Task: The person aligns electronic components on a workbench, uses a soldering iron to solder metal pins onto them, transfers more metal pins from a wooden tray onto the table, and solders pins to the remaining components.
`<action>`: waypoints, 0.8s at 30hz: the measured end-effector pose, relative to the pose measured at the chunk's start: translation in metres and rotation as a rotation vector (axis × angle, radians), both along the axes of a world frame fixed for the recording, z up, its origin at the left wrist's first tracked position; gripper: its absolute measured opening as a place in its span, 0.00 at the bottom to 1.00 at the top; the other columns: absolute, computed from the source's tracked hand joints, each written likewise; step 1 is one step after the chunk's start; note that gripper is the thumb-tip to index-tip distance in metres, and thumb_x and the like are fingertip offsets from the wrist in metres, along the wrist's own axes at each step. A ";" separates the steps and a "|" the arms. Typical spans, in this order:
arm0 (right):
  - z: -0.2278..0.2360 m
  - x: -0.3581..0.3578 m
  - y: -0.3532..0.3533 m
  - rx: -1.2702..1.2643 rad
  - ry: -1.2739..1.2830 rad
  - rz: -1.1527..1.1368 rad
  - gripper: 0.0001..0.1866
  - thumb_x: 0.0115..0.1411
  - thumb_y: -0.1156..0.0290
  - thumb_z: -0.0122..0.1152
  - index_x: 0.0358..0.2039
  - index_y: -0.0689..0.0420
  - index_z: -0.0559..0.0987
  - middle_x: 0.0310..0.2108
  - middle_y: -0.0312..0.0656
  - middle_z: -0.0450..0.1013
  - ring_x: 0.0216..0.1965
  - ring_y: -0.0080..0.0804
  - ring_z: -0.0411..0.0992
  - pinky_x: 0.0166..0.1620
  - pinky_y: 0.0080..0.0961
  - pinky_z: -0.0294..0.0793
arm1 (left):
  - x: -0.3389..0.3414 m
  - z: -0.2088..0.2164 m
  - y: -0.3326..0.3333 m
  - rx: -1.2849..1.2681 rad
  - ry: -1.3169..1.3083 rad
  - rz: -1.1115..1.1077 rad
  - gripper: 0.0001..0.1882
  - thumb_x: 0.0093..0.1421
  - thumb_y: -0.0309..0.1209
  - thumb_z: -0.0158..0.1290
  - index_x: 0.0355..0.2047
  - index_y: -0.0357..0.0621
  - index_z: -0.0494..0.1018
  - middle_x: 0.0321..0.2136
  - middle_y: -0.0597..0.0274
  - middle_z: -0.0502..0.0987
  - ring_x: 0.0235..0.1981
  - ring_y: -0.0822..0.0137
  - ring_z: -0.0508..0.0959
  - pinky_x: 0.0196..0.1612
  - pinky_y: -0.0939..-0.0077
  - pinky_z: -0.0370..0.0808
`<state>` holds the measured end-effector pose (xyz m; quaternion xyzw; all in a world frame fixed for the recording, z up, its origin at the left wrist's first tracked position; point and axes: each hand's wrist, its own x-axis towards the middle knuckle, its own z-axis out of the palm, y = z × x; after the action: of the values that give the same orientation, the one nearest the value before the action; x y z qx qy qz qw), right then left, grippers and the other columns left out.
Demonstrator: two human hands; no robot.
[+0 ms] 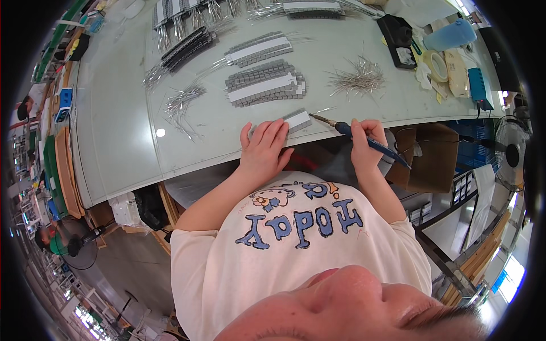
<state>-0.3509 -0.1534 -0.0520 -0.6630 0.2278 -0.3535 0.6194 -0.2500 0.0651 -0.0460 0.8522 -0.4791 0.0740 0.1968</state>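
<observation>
A grey segmented strip with a white band lies near the table's front edge. The fingers of my left hand press on its left part and hide that end, with the thumb on the near side. My right hand is closed around the blue handle of a soldering iron. The iron's metal tip points left, close to the strip's right end; whether they touch, I cannot tell. Thin wire leads stick out beyond that end. Just behind lies a stack of similar grey strips.
Loose wire clippings lie in a right pile and a left pile. More strips with long leads lie farther back. At the right are a black soldering stand, a tape roll, a blue bottle and a blue box.
</observation>
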 end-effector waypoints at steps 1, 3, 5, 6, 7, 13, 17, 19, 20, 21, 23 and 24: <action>0.001 0.001 0.001 0.001 0.001 0.000 0.08 0.56 0.79 0.61 0.26 0.57 0.69 0.21 0.31 0.67 0.20 0.13 0.63 0.24 0.12 0.63 | 0.000 0.000 0.000 0.001 0.001 0.000 0.29 0.49 0.39 0.58 0.50 0.42 0.68 0.51 0.64 0.66 0.52 0.66 0.65 0.59 0.53 0.47; 0.004 0.002 0.004 -0.023 -0.018 -0.021 0.08 0.56 0.79 0.61 0.26 0.57 0.69 0.21 0.31 0.67 0.20 0.13 0.63 0.24 0.11 0.62 | -0.001 -0.001 0.002 -0.016 0.013 0.008 0.28 0.49 0.39 0.58 0.50 0.43 0.68 0.51 0.64 0.66 0.52 0.67 0.65 0.59 0.54 0.47; 0.006 0.004 0.002 0.035 -0.047 -0.051 0.09 0.56 0.80 0.60 0.25 0.58 0.69 0.20 0.30 0.65 0.20 0.11 0.60 0.24 0.11 0.59 | 0.000 0.000 0.002 -0.028 0.013 0.001 0.28 0.49 0.39 0.58 0.50 0.43 0.68 0.51 0.65 0.67 0.52 0.67 0.65 0.59 0.54 0.47; 0.006 0.004 0.002 0.093 -0.077 -0.081 0.09 0.56 0.81 0.60 0.25 0.58 0.68 0.20 0.28 0.64 0.20 0.10 0.58 0.23 0.10 0.56 | 0.000 0.000 0.003 -0.040 0.014 -0.007 0.28 0.49 0.39 0.58 0.50 0.44 0.68 0.50 0.65 0.67 0.52 0.67 0.65 0.59 0.54 0.47; 0.006 0.004 0.000 0.091 -0.073 -0.084 0.09 0.55 0.82 0.60 0.25 0.58 0.68 0.20 0.28 0.64 0.20 0.10 0.58 0.23 0.10 0.56 | 0.000 0.000 0.003 -0.040 0.015 -0.006 0.28 0.49 0.39 0.58 0.50 0.44 0.68 0.50 0.65 0.67 0.52 0.67 0.65 0.59 0.54 0.47; 0.006 0.005 0.003 0.035 -0.085 -0.055 0.09 0.55 0.82 0.60 0.26 0.58 0.68 0.21 0.28 0.64 0.21 0.10 0.58 0.24 0.10 0.57 | 0.001 -0.001 0.007 -0.069 0.004 -0.001 0.26 0.49 0.39 0.58 0.49 0.45 0.70 0.50 0.67 0.68 0.52 0.67 0.66 0.59 0.55 0.47; 0.004 0.005 0.004 0.010 -0.074 -0.040 0.09 0.55 0.82 0.60 0.26 0.58 0.68 0.21 0.29 0.64 0.21 0.10 0.58 0.25 0.10 0.57 | 0.001 -0.002 0.008 -0.068 0.007 0.003 0.26 0.49 0.39 0.58 0.49 0.45 0.70 0.50 0.67 0.68 0.52 0.67 0.66 0.59 0.56 0.47; 0.004 0.005 0.005 -0.051 -0.062 -0.037 0.10 0.55 0.82 0.60 0.25 0.58 0.68 0.20 0.29 0.64 0.20 0.11 0.57 0.24 0.11 0.56 | 0.001 -0.002 0.008 -0.067 0.006 0.004 0.26 0.49 0.39 0.58 0.49 0.45 0.70 0.50 0.67 0.68 0.52 0.67 0.66 0.59 0.56 0.47; 0.005 0.005 0.005 -0.052 -0.062 -0.037 0.10 0.55 0.82 0.60 0.25 0.58 0.68 0.20 0.29 0.64 0.20 0.11 0.57 0.24 0.11 0.56 | 0.001 -0.003 0.008 -0.073 0.007 0.004 0.26 0.49 0.39 0.58 0.49 0.45 0.70 0.50 0.67 0.68 0.52 0.67 0.66 0.59 0.56 0.47; 0.006 0.004 0.003 -0.180 -0.037 0.008 0.10 0.55 0.82 0.60 0.25 0.58 0.68 0.19 0.29 0.64 0.20 0.11 0.57 0.24 0.11 0.56 | 0.001 -0.003 0.008 -0.079 0.007 0.003 0.26 0.49 0.39 0.58 0.49 0.45 0.70 0.50 0.66 0.68 0.52 0.67 0.66 0.59 0.56 0.47; 0.006 0.002 0.002 -0.308 -0.011 0.050 0.10 0.55 0.82 0.60 0.25 0.58 0.68 0.18 0.29 0.64 0.20 0.11 0.57 0.23 0.11 0.56 | 0.001 -0.003 0.008 -0.075 0.004 0.004 0.26 0.49 0.39 0.58 0.49 0.45 0.70 0.50 0.66 0.68 0.52 0.67 0.66 0.59 0.56 0.47; 0.006 0.002 0.003 -0.266 -0.025 0.044 0.09 0.55 0.82 0.60 0.25 0.58 0.68 0.18 0.29 0.64 0.19 0.11 0.58 0.23 0.12 0.56 | 0.001 -0.003 0.008 -0.071 0.001 0.006 0.26 0.49 0.39 0.58 0.49 0.45 0.70 0.50 0.66 0.68 0.52 0.67 0.66 0.59 0.56 0.47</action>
<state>-0.3485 -0.1500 -0.0463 -0.7394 0.1567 -0.3754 0.5365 -0.2494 0.0736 -0.0488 0.8461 -0.4737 0.0912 0.2267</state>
